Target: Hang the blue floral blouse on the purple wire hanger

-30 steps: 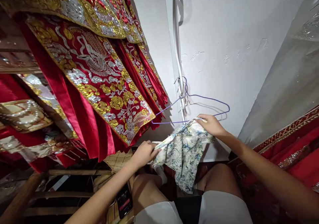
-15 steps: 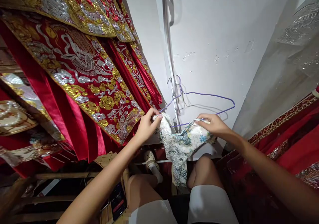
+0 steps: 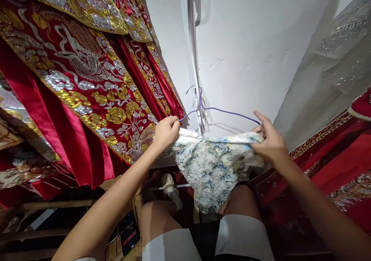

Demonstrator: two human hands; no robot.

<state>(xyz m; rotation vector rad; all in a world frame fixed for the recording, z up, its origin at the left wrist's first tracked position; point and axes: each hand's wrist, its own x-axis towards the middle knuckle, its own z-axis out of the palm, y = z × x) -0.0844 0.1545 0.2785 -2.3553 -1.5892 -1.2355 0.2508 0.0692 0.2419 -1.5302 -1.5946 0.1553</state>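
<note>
A blue-and-white patterned cloth [image 3: 213, 164] hangs spread across the lower bar of a purple wire hanger [image 3: 223, 112], which hooks on a white strip at the wall corner. My left hand [image 3: 165, 131] is closed on the cloth's left corner at the hanger's left end. At the hanger's right end, my right hand [image 3: 269, 143] pinches the cloth's other corner, its forefinger stretched out.
Red garments with gold and silver embroidery [image 3: 87, 71] hang close on the left. More red fabric [image 3: 333, 168] lies at the right. A white wall [image 3: 246, 40] stands ahead. A phone [image 3: 129, 232] rests by my left knee, and a white shoe [image 3: 169, 185] lies below the cloth.
My hands have moved apart and stretched the bunched cloth wide along the hanger bar. The left hand rose from low down to the hanger's left end.
</note>
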